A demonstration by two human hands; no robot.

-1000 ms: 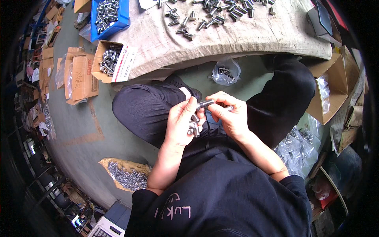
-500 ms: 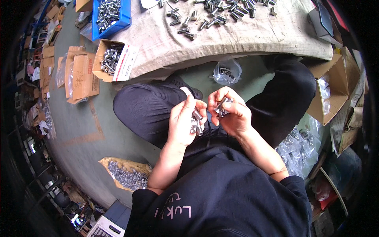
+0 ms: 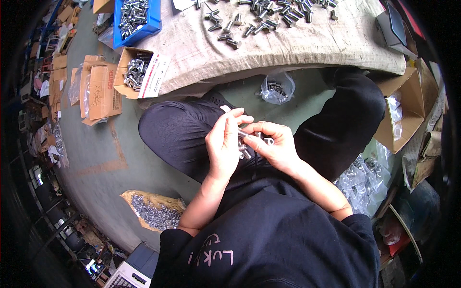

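Above my lap, my left hand (image 3: 223,149) curls around several shiny metal bolts (image 3: 244,152). Close against it on the right, my right hand (image 3: 279,148) grips more bolts (image 3: 265,139) in its fingers. Its thumb and fingertips reach over to the bolts in the left hand, where the two sets nearly meet. How many each hand holds is partly hidden by the fingers. A clear plastic bag (image 3: 282,96) with bolts in it stands on the floor beyond my hands, between my legs.
Loose bolts (image 3: 261,19) lie on the cloth-covered table (image 3: 216,62) ahead. At its left are a blue bin (image 3: 156,26) and an open carton (image 3: 126,90), both holding bolts. A tray of small fasteners (image 3: 156,211) sits lower left; bagged parts (image 3: 362,185) and a carton (image 3: 401,91) are right.
My right hand has moved left to the left hand, closing the gap between them. Its fingers now touch the bolts there.
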